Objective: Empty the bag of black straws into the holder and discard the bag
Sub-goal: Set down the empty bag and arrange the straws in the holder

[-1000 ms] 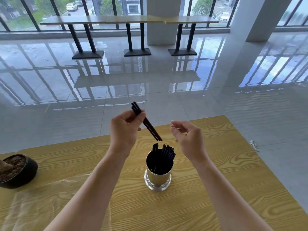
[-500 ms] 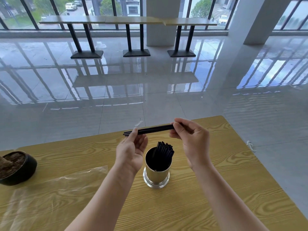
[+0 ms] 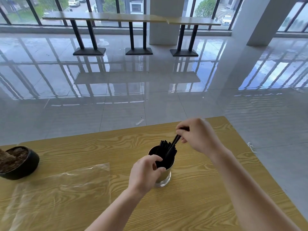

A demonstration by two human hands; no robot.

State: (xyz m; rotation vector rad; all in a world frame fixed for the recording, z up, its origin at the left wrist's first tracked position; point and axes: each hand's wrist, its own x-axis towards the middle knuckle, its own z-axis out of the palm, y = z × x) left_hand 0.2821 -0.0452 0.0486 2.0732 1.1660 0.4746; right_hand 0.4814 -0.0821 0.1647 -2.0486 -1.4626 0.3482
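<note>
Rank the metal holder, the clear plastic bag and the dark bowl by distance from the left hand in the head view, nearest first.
1. Metal holder: touching the left hand, at its right.
2. Clear plastic bag: flat on the table, to its left.
3. Dark bowl: at the table's far left edge.

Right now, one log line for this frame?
right hand: lowering straws into holder | left hand: at holder rim | bag: empty, on table

Dark bowl (image 3: 20, 164), wooden table (image 3: 200, 197)
</note>
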